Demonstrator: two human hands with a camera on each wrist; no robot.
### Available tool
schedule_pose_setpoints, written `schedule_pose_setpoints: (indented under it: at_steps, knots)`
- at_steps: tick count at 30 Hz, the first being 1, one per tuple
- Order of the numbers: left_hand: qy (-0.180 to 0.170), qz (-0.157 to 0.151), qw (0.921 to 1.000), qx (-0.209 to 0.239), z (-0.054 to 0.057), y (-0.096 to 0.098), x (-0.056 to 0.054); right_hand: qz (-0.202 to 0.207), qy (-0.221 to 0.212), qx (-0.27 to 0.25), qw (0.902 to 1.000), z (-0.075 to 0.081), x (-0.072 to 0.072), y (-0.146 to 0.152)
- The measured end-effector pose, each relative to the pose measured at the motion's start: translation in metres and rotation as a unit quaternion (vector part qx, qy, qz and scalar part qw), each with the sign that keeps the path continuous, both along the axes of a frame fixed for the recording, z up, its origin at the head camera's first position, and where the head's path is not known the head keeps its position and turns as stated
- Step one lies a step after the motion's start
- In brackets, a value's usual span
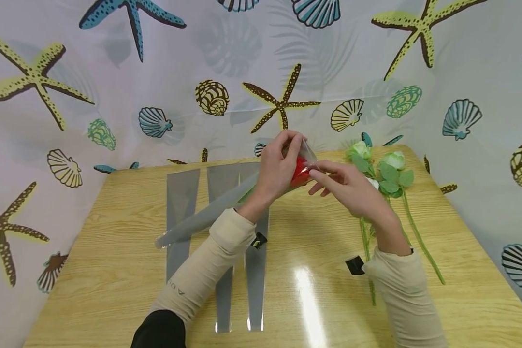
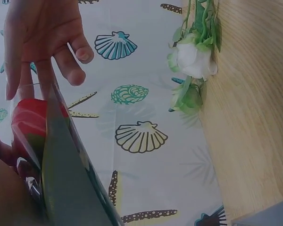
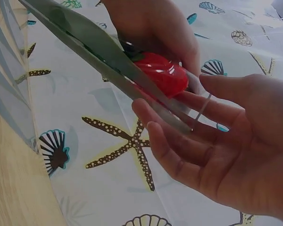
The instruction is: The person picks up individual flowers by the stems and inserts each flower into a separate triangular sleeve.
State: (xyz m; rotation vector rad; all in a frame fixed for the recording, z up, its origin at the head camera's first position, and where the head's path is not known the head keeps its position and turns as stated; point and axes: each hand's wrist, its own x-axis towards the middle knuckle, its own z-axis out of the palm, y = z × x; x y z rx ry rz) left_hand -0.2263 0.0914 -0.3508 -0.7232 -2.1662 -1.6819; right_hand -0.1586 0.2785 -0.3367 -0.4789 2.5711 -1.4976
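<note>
A red rose point(image 1: 299, 170) lies inside a long clear tapered flower sleeve point(image 1: 204, 213), its bloom near the wide end. My left hand point(image 1: 275, 166) grips the sleeve beside the bloom, as the right wrist view also shows. The narrow end slants down toward the left of the table. At the wide mouth, my right hand point(image 3: 226, 146) has its fingers extended and loosely bent, touching the sleeve's edge under the red bloom point(image 3: 162, 75). In the left wrist view, the sleeve point(image 2: 68, 174) hides part of the rose, and the left hand is mostly cut off.
Several flat clear sleeves point(image 1: 182, 193) lie on the left half of the wooden table point(image 1: 126, 270). White roses point(image 1: 393, 160) with green stems point(image 1: 422, 241) lie at the right. A cloth point(image 1: 178, 58) printed with shells and starfish hangs behind the table.
</note>
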Motion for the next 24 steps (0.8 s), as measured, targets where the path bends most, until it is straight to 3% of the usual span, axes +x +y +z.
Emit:
schedule_pose_setpoints:
  at_steps: [4, 9, 17, 19, 21, 24]
  knots:
    - [0.006, -0.010, 0.9999, -0.001, 0.004, -0.001, -0.002, -0.027, 0.026, -0.031, 0.9988, 0.003, 0.003, 0.007]
    - [-0.014, -0.021, 0.9997, 0.003, 0.009, -0.002, -0.005, -0.058, 0.068, -0.044, 0.9950, 0.006, 0.007, 0.014]
    - [-0.011, -0.028, 0.9995, -0.008, 0.016, -0.008, -0.011, -0.096, 0.093, -0.057, 0.9894, 0.010, 0.015, 0.011]
    - [-0.005, -0.029, 0.9995, -0.014, 0.019, -0.010, -0.013, -0.107, 0.072, -0.053, 0.9902, 0.009, 0.014, 0.010]
    - [-0.002, -0.031, 0.9993, -0.021, 0.021, -0.012, -0.015, -0.097, 0.024, -0.039, 0.9942, 0.008, 0.012, 0.009]
    - [-0.007, -0.034, 0.9987, -0.038, 0.025, -0.015, -0.016, -0.038, -0.063, -0.010, 0.9972, -0.002, 0.007, 0.002]
